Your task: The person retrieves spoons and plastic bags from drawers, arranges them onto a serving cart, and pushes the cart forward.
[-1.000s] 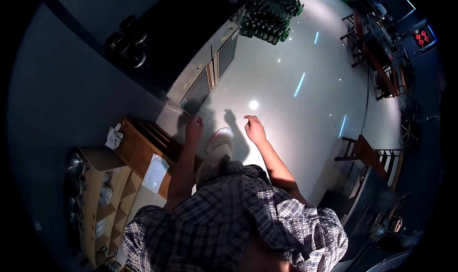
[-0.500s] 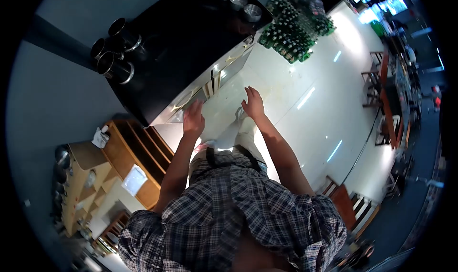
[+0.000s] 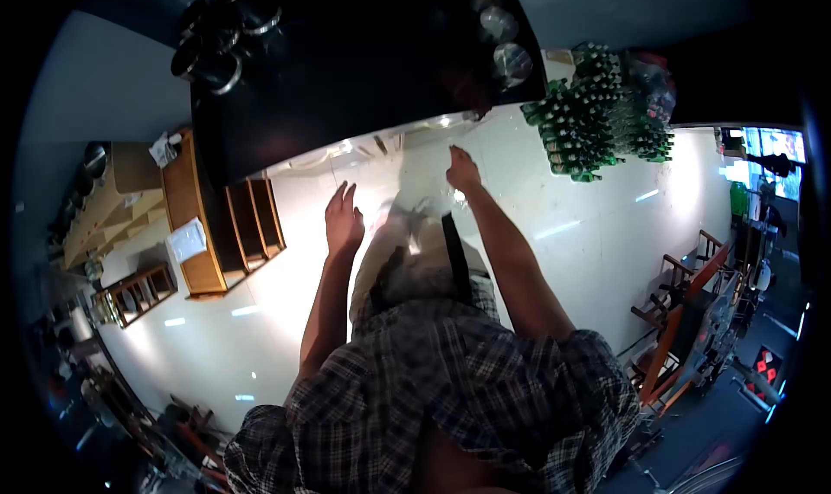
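My left hand (image 3: 344, 220) is raised over the pale floor, its fingers apart and nothing in them. To its right, my right hand (image 3: 463, 172) hangs in front of the counter; its fingers are close together and partly hidden by the angle. Both hands are nearest to the front edge of a black-topped counter (image 3: 346, 78), and neither touches it. Dark metal-rimmed pots (image 3: 208, 65) stand on the counter's left part. Several clear glass bowls (image 3: 512, 64) sit at its right end.
Many green bottles (image 3: 584, 117) stand on the floor right of the counter. A wooden shelf unit (image 3: 186, 208) with a white paper (image 3: 187, 239) is at the left. Tables and chairs (image 3: 684, 312) line the right side.
The view has turned, so the counter now lies straight ahead and the bottles sit lower in view. The shelf unit shows farther left. My left hand's fingers have spread.
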Motion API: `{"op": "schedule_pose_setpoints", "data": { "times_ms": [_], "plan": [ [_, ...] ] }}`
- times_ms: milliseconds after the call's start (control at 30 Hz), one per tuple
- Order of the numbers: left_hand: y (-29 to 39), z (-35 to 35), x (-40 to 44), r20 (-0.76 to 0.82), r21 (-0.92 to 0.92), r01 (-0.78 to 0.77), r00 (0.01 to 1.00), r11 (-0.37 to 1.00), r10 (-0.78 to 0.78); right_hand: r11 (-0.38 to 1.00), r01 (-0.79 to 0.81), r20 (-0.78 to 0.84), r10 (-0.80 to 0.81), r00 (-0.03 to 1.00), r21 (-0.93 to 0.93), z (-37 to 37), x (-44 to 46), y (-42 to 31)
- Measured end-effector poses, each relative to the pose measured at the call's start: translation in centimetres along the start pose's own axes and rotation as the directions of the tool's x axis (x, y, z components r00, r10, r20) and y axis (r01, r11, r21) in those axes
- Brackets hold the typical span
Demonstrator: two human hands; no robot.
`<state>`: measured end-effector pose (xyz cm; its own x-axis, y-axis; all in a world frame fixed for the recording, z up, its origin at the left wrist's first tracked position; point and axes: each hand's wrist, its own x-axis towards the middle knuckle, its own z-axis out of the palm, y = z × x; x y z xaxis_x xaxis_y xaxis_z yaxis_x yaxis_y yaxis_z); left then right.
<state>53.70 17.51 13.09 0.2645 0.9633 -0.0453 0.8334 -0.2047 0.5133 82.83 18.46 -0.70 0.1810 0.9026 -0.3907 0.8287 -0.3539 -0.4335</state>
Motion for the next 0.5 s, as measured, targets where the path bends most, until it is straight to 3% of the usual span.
{"op": "schedule_pose_setpoints", "data": {
  "times_ms": [167, 233, 333, 500],
  "plan": [
    [-0.5, 2.0, -1.9, 0.074, -0.010, 0.124, 0.990, 0.992, -0.123, 0.997, 0.065, 0.037, -0.064, 0.997, -0.034, 0.3, 1.1, 4.0],
    [-1.1, 2.9, -2.6, 0.063, 0.017, 0.095, 0.993, 0.995, -0.096, 0.993, 0.099, 0.084, -0.093, 0.992, -0.061, -0.2, 2.2, 4.5],
    [-1.0, 3.1, -2.8, 0.067, 0.028, 0.129, 0.989, 0.991, -0.131, 0.966, 0.251, -0.037, -0.254, 0.966, -0.065, -0.1, 4.6, 2.6],
    [-0.8, 3.5, -1.6, 0.065, -0.003, 0.113, 0.992, 0.994, -0.112, 0.976, 0.171, 0.030, -0.169, 0.985, -0.131, 0.8, 8.5, 0.7]
  ]
}}
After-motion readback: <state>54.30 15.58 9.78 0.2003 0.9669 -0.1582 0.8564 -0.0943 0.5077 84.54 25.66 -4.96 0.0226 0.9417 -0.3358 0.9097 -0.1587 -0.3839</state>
